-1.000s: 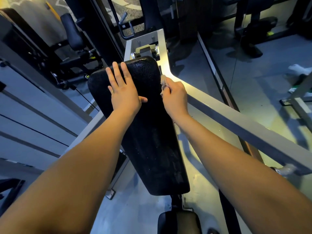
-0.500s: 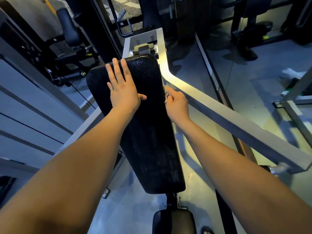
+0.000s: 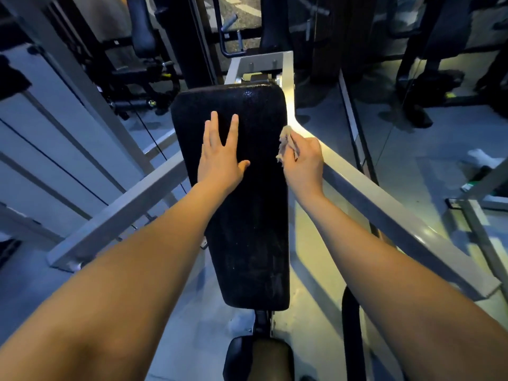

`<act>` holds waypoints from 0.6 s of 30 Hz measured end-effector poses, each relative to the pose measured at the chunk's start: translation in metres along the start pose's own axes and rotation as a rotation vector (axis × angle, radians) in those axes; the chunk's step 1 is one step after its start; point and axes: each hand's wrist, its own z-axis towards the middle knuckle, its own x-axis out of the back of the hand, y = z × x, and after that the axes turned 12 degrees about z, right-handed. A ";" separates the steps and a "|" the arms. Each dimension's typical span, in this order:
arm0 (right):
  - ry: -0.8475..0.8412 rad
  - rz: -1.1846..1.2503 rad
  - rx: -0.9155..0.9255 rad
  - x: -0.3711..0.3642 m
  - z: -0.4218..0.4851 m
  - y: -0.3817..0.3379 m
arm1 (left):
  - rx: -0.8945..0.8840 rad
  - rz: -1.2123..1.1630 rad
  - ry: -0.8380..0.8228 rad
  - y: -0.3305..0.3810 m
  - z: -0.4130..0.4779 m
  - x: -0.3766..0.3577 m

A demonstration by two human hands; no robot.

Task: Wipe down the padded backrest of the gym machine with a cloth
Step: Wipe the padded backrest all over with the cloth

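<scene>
The black padded backrest (image 3: 247, 215) stood in front of me, long and upright-leaning, its top end away from me and its lower end near my body. Its textured skin shone a little near the top. It sat between the grey bars of the machine's frame.

The cloth (image 3: 284, 144), small, pale and crumpled, was against the pad's right edge, in its upper half. My right grip (image 3: 303, 166) was clamped on it, fingers curled round the wad so that only a tuft showed above my knuckles. Whether the cloth pressed on the side face of the pad or only met its edge, I could not tell.

My left grip (image 3: 220, 160) lay flat on the pad, left of its middle and level with the cloth. It was spread apart and holding nothing, fingers straight and fanned, thumb out to the right.

A right frame bar (image 3: 384, 210) ran from behind the top of the backrest, bent just beside my right grip, and sloped down under my right forearm. A left frame bar (image 3: 123, 213) slanted away beneath my left forearm. Below the backrest a dark post led down to a black seat pad (image 3: 258, 358).

All this stood on a grey floor (image 3: 412, 166). Dark gym machines filled the background, one with a black upright pad (image 3: 141, 26) at upper left. A white object (image 3: 481, 158) lay on the floor at far right, too blurred to identify.
</scene>
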 end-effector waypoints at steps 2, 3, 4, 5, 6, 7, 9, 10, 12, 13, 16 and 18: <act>0.016 -0.038 0.040 -0.007 -0.006 0.008 | -0.012 0.032 -0.037 -0.009 -0.018 -0.018; 0.009 -0.049 0.018 -0.011 -0.014 0.016 | -0.014 0.046 -0.063 -0.013 -0.024 -0.026; 0.001 -0.050 -0.024 -0.013 -0.025 0.029 | -0.017 0.054 -0.088 -0.016 -0.028 -0.031; -0.013 -0.055 -0.090 -0.013 -0.035 0.043 | -0.019 0.058 -0.106 -0.017 -0.029 -0.035; -0.048 -0.071 -0.184 -0.012 -0.045 0.057 | -0.019 0.061 -0.118 -0.017 -0.029 -0.037; -0.089 -0.085 -0.274 -0.011 -0.053 0.071 | -0.016 0.065 -0.129 -0.016 -0.028 -0.038; -0.157 -0.083 -0.412 -0.004 -0.060 0.088 | -0.009 0.074 -0.148 -0.012 -0.026 -0.040; -0.177 -0.072 -0.447 -0.002 -0.056 0.087 | -0.004 0.077 -0.141 -0.010 -0.025 -0.040; -0.180 -0.050 -0.424 -0.001 -0.038 0.075 | 0.010 0.080 -0.119 -0.008 -0.024 -0.042; -0.155 -0.010 -0.402 -0.001 -0.028 0.069 | 0.014 0.082 -0.113 -0.007 -0.024 -0.044; -0.055 0.135 -0.392 -0.007 -0.015 0.058 | 0.018 0.091 -0.108 -0.006 -0.024 -0.046; -0.024 0.165 -0.450 -0.011 -0.033 0.070 | 0.017 0.086 -0.112 -0.007 -0.024 -0.046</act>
